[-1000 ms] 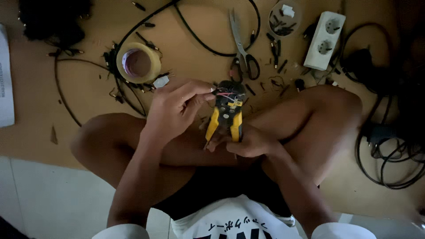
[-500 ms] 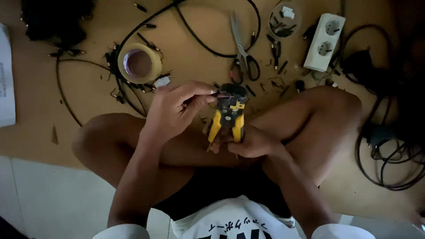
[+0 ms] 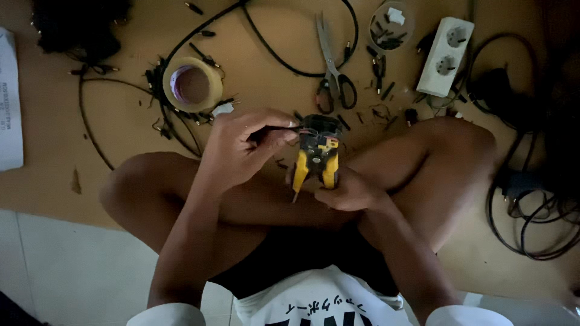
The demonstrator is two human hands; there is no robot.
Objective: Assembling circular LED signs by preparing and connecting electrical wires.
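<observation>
I sit cross-legged on a brown board. My right hand (image 3: 350,192) grips the yellow handles of a black and yellow wire stripper (image 3: 316,152), held upright over my lap. My left hand (image 3: 244,148) pinches a thin black wire (image 3: 279,128) and holds its end at the stripper's black jaws. Whether the wire is inside the jaws is hard to tell in the dim light.
On the board lie a roll of tape (image 3: 192,84), scissors (image 3: 332,69), a white double socket strip (image 3: 446,55), a small round dish of bits (image 3: 391,25), black cables (image 3: 284,60), cut wire scraps and a coil of cables (image 3: 531,211) at right. A white sheet (image 3: 9,102) lies at left.
My left hand has shifted slightly, keeping the wire at the stripper's jaws. The right hand and stripper stay in place.
</observation>
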